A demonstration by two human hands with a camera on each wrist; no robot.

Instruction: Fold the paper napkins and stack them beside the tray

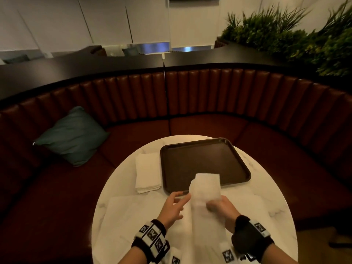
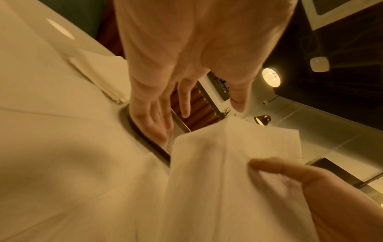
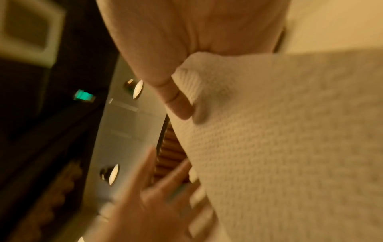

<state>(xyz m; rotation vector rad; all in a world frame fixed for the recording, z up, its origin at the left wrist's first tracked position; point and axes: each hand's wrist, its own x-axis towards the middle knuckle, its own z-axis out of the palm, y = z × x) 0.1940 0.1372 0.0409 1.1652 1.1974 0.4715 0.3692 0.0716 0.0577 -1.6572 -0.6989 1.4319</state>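
A white paper napkin (image 1: 206, 189) stands lifted above the table's near half, its top edge over the front rim of the dark brown tray (image 1: 205, 161). My right hand (image 1: 211, 205) pinches the napkin's lower right part; in the right wrist view the thumb (image 3: 178, 101) presses into the napkin (image 3: 269, 131). My left hand (image 1: 181, 199) is open with straight fingers beside the napkin's left edge, and its fingers (image 2: 165, 114) hold nothing. A stack of folded napkins (image 1: 147, 172) lies on the table left of the tray.
Flat unfolded napkins (image 1: 123, 212) cover the near part of the round white marble table (image 1: 266, 187) under my hands. A curved brown leather bench (image 1: 209, 96) wraps round the table, with a teal cushion (image 1: 72, 136) on its left. Plants (image 1: 304, 35) stand at the back right.
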